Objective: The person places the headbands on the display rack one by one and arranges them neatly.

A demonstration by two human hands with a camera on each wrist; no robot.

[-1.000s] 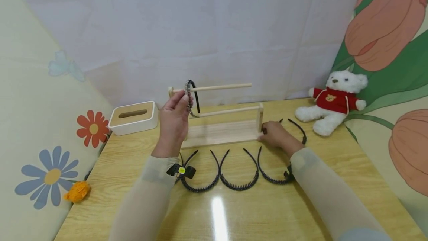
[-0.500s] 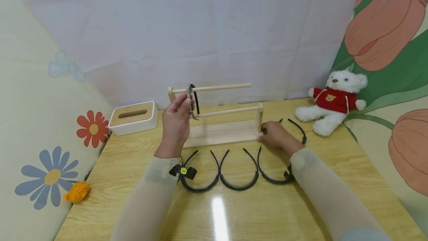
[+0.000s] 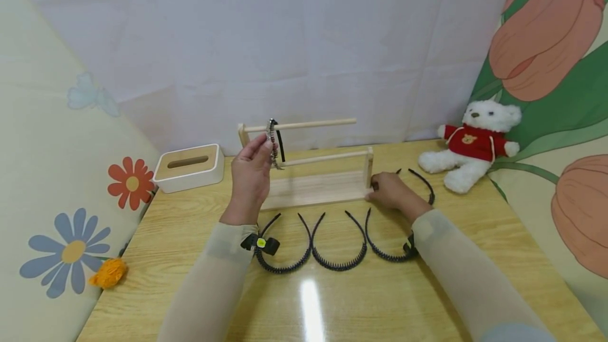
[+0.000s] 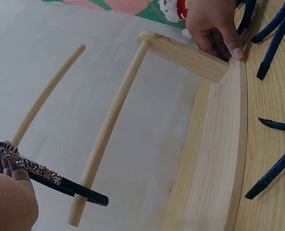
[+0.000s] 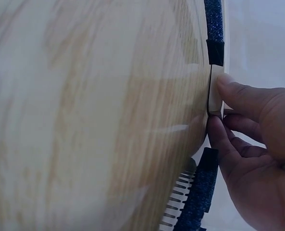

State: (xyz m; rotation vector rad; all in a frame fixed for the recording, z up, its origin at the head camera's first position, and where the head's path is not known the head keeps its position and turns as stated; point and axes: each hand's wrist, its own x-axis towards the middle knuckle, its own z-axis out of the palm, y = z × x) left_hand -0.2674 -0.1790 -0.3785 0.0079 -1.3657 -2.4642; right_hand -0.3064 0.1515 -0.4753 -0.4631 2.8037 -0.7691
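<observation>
My left hand (image 3: 252,176) pinches a glittery black toothed headband (image 4: 41,171) between thumb and fingers. In the head view the headband is at the upper rod (image 3: 313,124) of a wooden two-rod rack, near that rod's left end. Its dark ends overlap the lower rod (image 4: 111,120) in the left wrist view. My right hand (image 3: 391,190) grips the right end of the rack's base (image 3: 313,189), thumb on top and fingers below, as the right wrist view (image 5: 248,106) of it shows.
Dark toothed headbands (image 3: 339,266) lie in a row before the rack, partly under my sleeves; another headband (image 3: 429,189) lies behind my right wrist. A tissue box (image 3: 190,168) stands left, a white teddy bear (image 3: 475,144) right. An orange ball-like object (image 3: 109,273) sits at the left edge.
My left hand has shifted slightly right and lower, and the headband has turned more edge-on to the head view at the upper rod. The right hand and the rack stay put.
</observation>
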